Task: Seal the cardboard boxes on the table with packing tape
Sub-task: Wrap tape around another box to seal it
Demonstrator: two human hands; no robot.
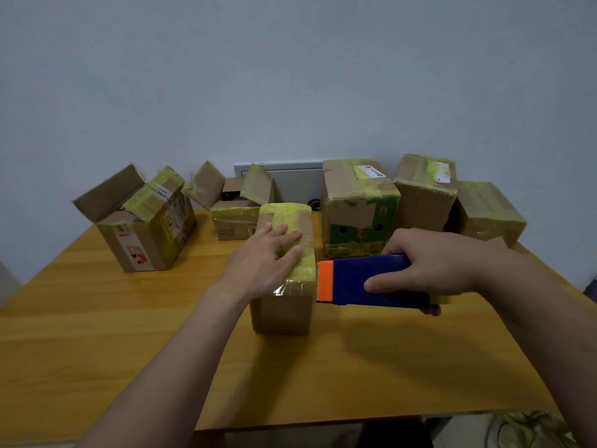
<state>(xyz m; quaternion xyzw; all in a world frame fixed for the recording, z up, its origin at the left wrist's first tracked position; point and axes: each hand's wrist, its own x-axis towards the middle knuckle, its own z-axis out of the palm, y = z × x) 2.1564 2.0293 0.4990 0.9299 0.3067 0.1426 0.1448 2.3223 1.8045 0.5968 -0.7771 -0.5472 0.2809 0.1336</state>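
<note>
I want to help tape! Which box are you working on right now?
On the wooden table, other boxes sit back by the wall. This box stands alone nearer the front edge, in the middle. Only it has a left hand pressing flat on its yellow-taped top.

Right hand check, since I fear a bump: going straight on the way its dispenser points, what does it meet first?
Probably the near box, at its taped top edge: the right hand aims its tape dispenser straight at it, beside the left hand pressing on top. Depth unclear.

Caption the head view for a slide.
Left hand rests flat on the taped box; right hand grips the blue tape dispenser.
</note>
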